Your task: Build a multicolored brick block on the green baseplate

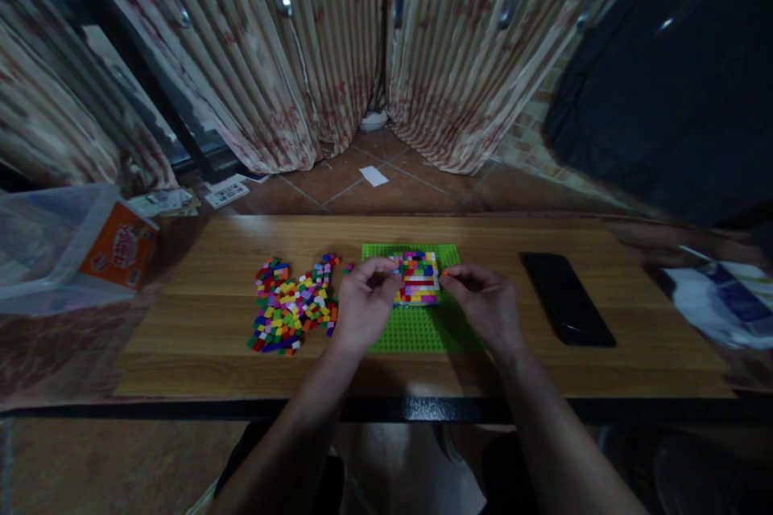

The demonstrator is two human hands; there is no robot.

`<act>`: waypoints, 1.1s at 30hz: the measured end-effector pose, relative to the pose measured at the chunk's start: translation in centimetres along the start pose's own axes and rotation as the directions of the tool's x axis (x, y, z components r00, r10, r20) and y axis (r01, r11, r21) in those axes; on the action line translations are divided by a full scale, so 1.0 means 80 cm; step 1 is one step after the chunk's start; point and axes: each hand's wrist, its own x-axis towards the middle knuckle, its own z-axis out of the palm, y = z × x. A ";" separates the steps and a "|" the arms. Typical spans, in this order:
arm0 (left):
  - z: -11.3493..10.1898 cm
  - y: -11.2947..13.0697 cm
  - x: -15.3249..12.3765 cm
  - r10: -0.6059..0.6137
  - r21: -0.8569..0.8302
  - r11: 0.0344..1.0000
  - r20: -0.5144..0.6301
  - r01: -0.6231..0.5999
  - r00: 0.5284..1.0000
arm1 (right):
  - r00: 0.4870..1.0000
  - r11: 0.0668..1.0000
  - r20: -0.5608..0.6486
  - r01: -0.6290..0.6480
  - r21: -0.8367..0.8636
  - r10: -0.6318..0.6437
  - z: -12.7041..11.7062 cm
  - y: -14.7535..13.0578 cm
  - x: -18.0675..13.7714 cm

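A low block of multicoloured toy bricks [419, 290] stands on a green studded baseplate [416, 332]. At the block's left edge is my left hand [366, 302], thumb and forefinger closed together at its upper left corner; whatever lies between those fingertips is hidden. My right hand [487, 304] is just off the block's right side, its thumb and forefinger pinched on what looks like a small orange brick [445, 274]. Left of the baseplate, loose coloured bricks [295, 302] lie spread in a pile, and a few stray ones sit near my left hand.
A black phone-like slab [566, 298] lies on the wooden table [199, 273] to the right. Beyond the table's left end stands a clear plastic bin [57, 249] with an orange label. White and blue packaging [725, 298] is past the right end. Striped curtains [338, 56] hang behind.
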 end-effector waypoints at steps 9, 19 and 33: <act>0.000 -0.001 0.002 0.058 0.031 0.998 -0.013 -0.058 0.998 | 0.996 0.998 0.064 -0.060 0.012 0.059 0.001 0.006 0.001; -0.001 -0.002 0.002 0.078 0.034 0.996 -0.019 -0.077 0.997 | 0.996 0.997 0.066 -0.069 0.022 0.068 0.000 0.011 0.002; -0.002 -0.002 0.003 0.038 0.057 0.998 -0.025 -0.036 0.999 | 0.997 1.000 0.067 -0.024 0.009 0.023 0.002 0.012 0.005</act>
